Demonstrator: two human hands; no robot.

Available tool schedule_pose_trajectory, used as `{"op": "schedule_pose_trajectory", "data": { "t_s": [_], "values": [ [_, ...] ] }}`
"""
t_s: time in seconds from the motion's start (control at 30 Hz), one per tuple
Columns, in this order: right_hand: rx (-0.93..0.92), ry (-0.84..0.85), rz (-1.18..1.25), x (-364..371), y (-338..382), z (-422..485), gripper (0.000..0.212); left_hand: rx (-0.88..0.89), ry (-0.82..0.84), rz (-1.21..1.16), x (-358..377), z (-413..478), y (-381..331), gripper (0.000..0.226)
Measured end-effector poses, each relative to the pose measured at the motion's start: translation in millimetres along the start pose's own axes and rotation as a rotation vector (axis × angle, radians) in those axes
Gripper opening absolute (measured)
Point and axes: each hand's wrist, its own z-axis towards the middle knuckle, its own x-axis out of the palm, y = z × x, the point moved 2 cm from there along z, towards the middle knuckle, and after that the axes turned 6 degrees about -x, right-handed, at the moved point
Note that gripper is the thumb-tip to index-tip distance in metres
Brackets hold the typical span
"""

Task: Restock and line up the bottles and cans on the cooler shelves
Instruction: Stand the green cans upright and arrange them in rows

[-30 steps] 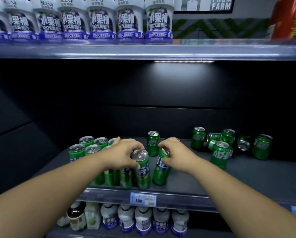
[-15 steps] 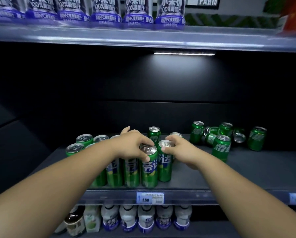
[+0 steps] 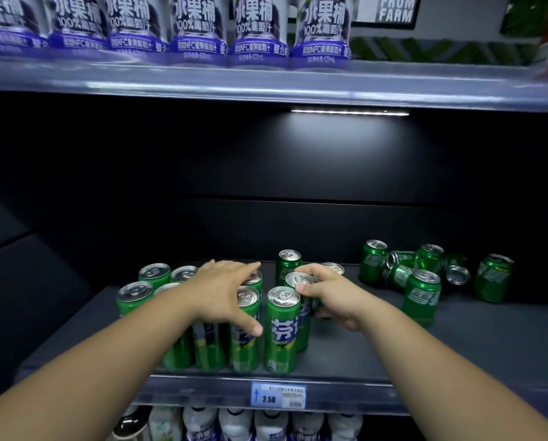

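Tall green cans stand in rows on the dark middle shelf [image 3: 346,354], left of centre. My left hand [image 3: 225,291] lies over their tops with fingers spread straight, thumb against a front can [image 3: 245,332]. The rightmost front can [image 3: 281,329] stands free beside it. My right hand [image 3: 330,296] grips a green can [image 3: 299,281] just behind that one, fingers curled round its upper part. Another upright can [image 3: 289,264] stands further back.
A loose cluster of shorter green cans [image 3: 420,294], some upright and some lying on their sides, sits at the shelf's right rear. White-and-purple juice bottles [image 3: 260,30] line the shelf above. Small white bottles [image 3: 234,424] fill the shelf below. A 2.50 price tag [image 3: 278,395] marks the front rail.
My right hand has stood its tilted can upright and pushed it back behind the front row. My left hand has flattened and slid forward over the can tops.
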Motion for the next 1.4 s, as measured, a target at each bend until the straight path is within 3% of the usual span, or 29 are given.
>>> {"op": "schedule_pose_trajectory", "data": {
  "t_s": [0.23, 0.57, 0.77, 0.9, 1.17, 1.4],
  "values": [
    [0.021, 0.048, 0.071, 9.9, -0.3, 18.9, 0.022, 0.001, -0.063, -0.011, 5.3, 5.0, -1.9, 0.133],
    [-0.022, 0.102, 0.157, 27.9, -5.1, 12.6, 0.039, -0.008, -0.001, 0.078, 4.7, 3.7, -6.9, 0.117],
    [-0.129, 0.103, 0.181, 30.2, -42.8, -27.2, 0.090, -0.006, 0.004, 0.075, 5.1, 2.5, -7.3, 0.116],
    [-0.260, 0.047, -0.009, 51.9, -59.2, -50.6, 0.071, -0.001, -0.011, 0.076, 5.8, 3.3, -6.0, 0.119],
    [-0.241, -0.380, -0.221, 80.3, -77.1, -55.4, 0.055, 0.032, -0.072, 0.035, 6.0, -2.3, -5.0, 0.120],
    [-0.189, -0.428, -0.300, 84.7, -77.3, -50.9, 0.054, 0.034, -0.025, 0.126, 5.6, 0.3, -5.5, 0.133]
  ]
}}
